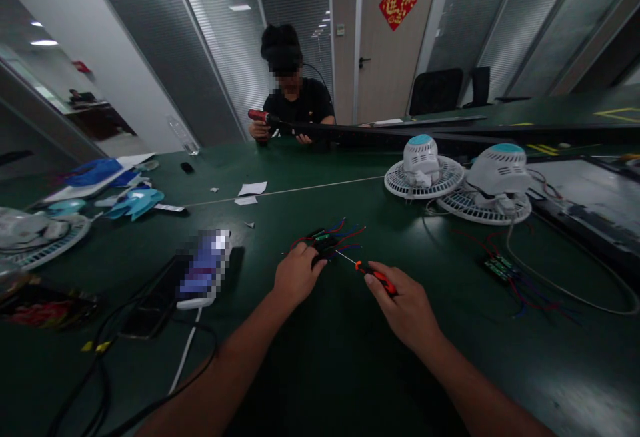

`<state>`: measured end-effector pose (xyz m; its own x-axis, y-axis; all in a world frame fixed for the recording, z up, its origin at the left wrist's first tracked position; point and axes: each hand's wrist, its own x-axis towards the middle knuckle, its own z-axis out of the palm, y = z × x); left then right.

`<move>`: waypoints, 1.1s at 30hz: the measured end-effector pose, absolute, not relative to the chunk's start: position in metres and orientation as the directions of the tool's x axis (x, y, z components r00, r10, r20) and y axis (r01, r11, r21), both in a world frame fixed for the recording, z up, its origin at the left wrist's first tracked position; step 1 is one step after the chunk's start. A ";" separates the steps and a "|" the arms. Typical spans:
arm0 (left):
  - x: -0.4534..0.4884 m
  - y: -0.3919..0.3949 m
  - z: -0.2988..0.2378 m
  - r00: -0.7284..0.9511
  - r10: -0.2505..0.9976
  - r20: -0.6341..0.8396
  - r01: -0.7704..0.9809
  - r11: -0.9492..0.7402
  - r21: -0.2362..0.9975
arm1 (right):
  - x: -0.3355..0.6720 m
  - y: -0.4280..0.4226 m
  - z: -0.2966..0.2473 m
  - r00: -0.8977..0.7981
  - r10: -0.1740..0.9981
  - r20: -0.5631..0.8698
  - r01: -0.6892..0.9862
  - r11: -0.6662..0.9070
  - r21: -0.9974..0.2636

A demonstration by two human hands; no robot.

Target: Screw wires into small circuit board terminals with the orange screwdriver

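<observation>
My left hand [299, 273] is closed on the near side of a small green circuit board [324, 240] at the middle of the table. Red and blue wires stick out from both of its ends. In my right hand [404, 300] is a screwdriver [383, 280] with an orange and black handle. Its thin shaft points left, and the tip is at the board's right side; whether it touches cannot be made out. My left fingers partly hide the board. A second circuit board [501, 268] with red and blue wires lies farther right.
Two white fan heads [424, 168] [499, 180] lie at the back right, one trailing a cable. To the left are a lit phone [205, 267], a dark phone [153, 300] and black cables. Another person [297, 100] holds a red power tool [260, 115] across the green table [320, 370].
</observation>
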<state>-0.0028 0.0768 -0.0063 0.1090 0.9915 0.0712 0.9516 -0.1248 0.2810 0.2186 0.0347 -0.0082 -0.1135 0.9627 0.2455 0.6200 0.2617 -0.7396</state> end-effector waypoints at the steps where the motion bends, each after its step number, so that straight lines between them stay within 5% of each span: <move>1: -0.003 0.076 -0.009 0.100 0.990 0.101 0.948 -0.126 0.294 | 0.218 0.034 -0.009 -0.137 0.959 0.246 0.645 0.275 -0.713; 10: -0.008 0.076 -0.026 0.086 0.959 0.269 0.847 -0.213 0.488 | 0.208 0.024 -0.008 -0.277 0.948 0.159 0.844 0.319 -0.432; 15: -0.015 0.083 -0.031 0.032 0.962 0.272 0.796 -0.189 0.575 | 0.206 0.024 -0.011 -0.292 0.944 0.152 0.860 0.329 -0.391; 26: -0.014 0.073 -0.018 0.097 0.955 0.280 0.877 -0.215 0.430 | 0.216 0.036 -0.017 -0.163 0.954 0.252 0.695 0.293 -0.657; 33: -0.017 0.081 -0.005 0.207 0.940 0.270 0.898 -0.292 0.330 | 0.221 0.042 -0.011 0.001 0.984 0.177 0.442 0.159 -0.883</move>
